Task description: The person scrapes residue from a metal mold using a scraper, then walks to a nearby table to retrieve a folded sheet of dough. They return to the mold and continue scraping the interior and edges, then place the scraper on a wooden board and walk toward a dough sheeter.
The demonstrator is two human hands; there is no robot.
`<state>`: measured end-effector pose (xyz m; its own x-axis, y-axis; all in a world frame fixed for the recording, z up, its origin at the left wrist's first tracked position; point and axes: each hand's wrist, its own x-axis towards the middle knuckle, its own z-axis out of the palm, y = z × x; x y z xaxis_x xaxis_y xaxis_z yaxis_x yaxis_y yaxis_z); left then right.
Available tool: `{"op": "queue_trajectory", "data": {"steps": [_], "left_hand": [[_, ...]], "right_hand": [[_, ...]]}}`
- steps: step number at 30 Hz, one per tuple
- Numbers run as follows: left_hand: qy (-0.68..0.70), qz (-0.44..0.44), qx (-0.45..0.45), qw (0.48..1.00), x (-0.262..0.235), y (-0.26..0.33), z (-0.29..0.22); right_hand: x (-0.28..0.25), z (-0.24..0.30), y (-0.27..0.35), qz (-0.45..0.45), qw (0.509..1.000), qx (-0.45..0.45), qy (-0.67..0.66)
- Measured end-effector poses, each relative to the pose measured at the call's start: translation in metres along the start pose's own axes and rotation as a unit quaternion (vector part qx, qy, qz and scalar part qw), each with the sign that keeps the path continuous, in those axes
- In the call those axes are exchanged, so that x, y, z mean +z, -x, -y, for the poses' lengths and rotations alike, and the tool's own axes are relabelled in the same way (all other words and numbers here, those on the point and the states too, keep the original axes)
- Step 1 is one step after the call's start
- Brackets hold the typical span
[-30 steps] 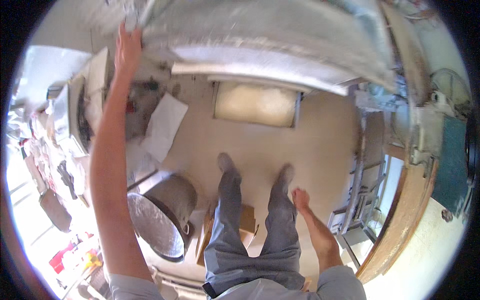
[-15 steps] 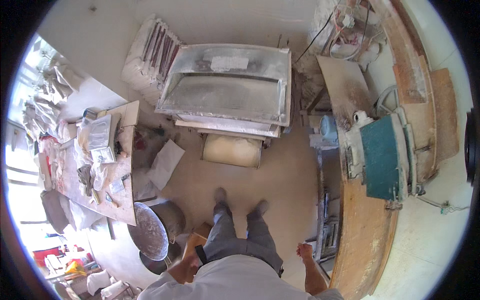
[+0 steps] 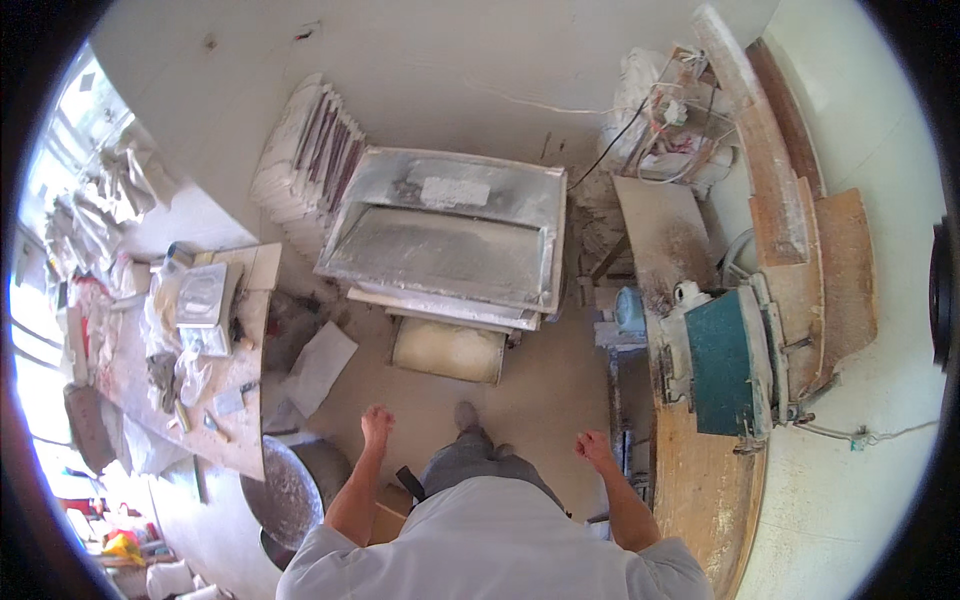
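My left hand point(image 3: 377, 427) is raised above the floor with its fingers curled in, and nothing shows in it. It is to the right of a large round metal pot point(image 3: 283, 488), touching nothing. On the other side, my right hand point(image 3: 592, 448) hangs in the air with loosely curled fingers and no object visible. Nearest to that hand is the long wooden bench point(image 3: 690, 490) on the right. Ahead of me stands a dusty metal hopper-shaped machine point(image 3: 455, 235), with a bin of pale yellowish powder point(image 3: 449, 350) beneath its front.
A table point(image 3: 140, 375) at left bears a metal box point(image 3: 205, 300), plastic bags and small tools. A green-sided machine point(image 3: 733, 362) rests on the right bench. Stacked white sacks point(image 3: 310, 150) lean behind the hopper. A pale sheet point(image 3: 322, 368) lies on the floor.
My left hand has come up and forward from beside my hip. My right hand has also moved forward. My legs have changed position in a step, and the view has shifted.
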<state>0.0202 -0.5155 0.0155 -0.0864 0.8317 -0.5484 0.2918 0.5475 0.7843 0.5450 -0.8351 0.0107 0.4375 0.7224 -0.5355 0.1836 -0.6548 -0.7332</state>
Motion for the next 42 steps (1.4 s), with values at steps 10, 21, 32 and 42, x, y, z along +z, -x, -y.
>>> {"op": "queue_trajectory", "data": {"steps": [10, 21, 32, 42], "left_hand": [[-0.055, -0.007, 0.427, 0.902, 0.179, -0.083, -0.25], [-0.241, -0.126, 0.326, 0.905, 0.344, -0.139, -0.286], [-0.315, -0.243, 0.301, 0.867, 0.36, -0.122, -0.316], [-0.292, -0.187, 0.238, 0.907, 0.356, -0.119, -0.31]], "right_hand": [[-0.099, 0.157, -0.068, -0.105, 0.987, -0.091, -0.086], [-0.33, 0.378, -0.33, -0.253, 0.928, -0.264, -0.072], [-0.535, 0.451, -0.659, -0.277, 0.9, -0.096, -0.324], [-0.56, 0.445, -0.772, -0.28, 0.896, -0.187, -0.289]]}}
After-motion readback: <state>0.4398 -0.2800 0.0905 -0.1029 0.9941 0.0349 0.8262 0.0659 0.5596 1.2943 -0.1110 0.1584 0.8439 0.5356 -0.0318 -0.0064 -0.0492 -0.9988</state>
